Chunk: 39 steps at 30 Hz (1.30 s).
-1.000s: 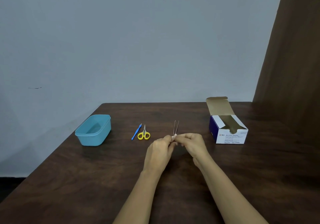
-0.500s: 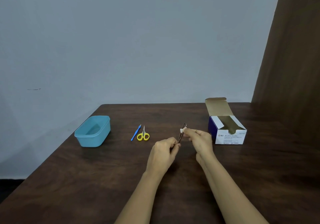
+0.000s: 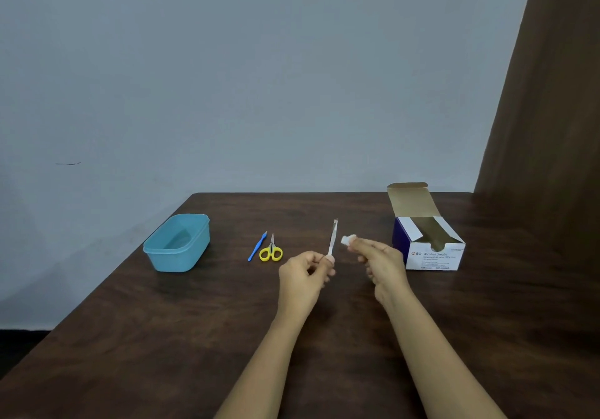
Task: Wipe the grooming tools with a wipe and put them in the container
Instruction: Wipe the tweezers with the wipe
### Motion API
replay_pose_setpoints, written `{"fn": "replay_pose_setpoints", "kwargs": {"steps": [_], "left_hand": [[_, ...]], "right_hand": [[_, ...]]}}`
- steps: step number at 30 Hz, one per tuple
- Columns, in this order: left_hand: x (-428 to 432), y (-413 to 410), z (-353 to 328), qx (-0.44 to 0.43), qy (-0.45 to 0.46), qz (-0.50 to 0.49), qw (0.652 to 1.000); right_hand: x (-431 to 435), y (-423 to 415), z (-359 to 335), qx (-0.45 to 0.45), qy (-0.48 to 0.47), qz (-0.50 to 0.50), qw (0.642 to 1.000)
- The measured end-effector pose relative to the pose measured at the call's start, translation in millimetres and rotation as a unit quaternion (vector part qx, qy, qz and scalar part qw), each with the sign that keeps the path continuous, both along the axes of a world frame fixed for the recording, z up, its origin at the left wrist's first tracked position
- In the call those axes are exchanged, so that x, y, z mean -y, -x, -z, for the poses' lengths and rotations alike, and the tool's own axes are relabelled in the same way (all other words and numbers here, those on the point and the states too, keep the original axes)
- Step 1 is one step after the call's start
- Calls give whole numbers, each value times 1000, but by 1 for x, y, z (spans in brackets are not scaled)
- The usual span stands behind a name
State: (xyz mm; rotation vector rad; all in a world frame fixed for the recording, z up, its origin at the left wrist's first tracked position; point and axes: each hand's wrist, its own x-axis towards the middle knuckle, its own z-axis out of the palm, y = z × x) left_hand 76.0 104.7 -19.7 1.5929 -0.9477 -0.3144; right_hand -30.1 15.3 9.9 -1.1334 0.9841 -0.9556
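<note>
Left grip (image 3: 305, 275): raised above the tabletop (image 3: 194, 337), fingers curled, thumb and forefinger pinching the lower end of 1 pair of metal tweezers (image 3: 332, 238). The tweezers stand nearly upright, tips pointing up and away from the person, leaning slightly right.

Right grip (image 3: 380, 259): also raised, just right of the left grip and level with it. Its fingertips pinch 1 small white wipe (image 3: 346, 240), folded or bunched. The wipe sits just beside the upper half of the tweezers, on their right, and a narrow gap shows between the two.

Left of the left grip, lying flat on the tabletop: 1 pair of scissors (image 3: 271, 251) with yellow handles, blades pointing away from the person, and 1 blue-handled tool (image 3: 257, 246) just to their left, close to them. Whether the 2 touch cannot be told.

Further left, well apart from both grips: 1 light blue rectangular container (image 3: 178, 243), open at the top, nothing seen inside.

Right of the right grip, near it: 1 white and dark blue swab box (image 3: 428, 243), lid flap standing open.

Beyond the tabletop: a plain grey-blue wall (image 3: 259, 77), and a brown curtain (image 3: 552, 126) at far right.
</note>
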Motion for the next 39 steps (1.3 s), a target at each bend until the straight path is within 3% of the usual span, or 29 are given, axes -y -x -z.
{"fn": "replay_pose_setpoints", "kwargs": {"steps": [6,17,24,29,32,35,37,39], "left_hand": [[-1,-1,1,-38,33,0,999],[-2,0,2,15,33,-2,999],[-3,-2,0,74,2,-4,997],[-5,-3,-1,83,-7,17,996],[-4,-6,-2,32,3,7,999],[-5,-11,-9,-138,55,-17,989],[-7,-13,-15,-260,63,39,963],[-9,-16,-18,-314,44,107,942]], "right_hand": [[-4,-6,2,-80,19,-114,990],[-4,-9,5,-8,-20,-180,983],[-12,-11,1,-36,95,-167,981],[-12,-10,0,-53,106,-163,979],[-12,-9,-2,-49,97,-165,980],[-9,-8,-1,-35,60,-207,976],[-9,-9,1,-7,24,-257,966],[-11,-10,1,2,-3,-291,957]]}}
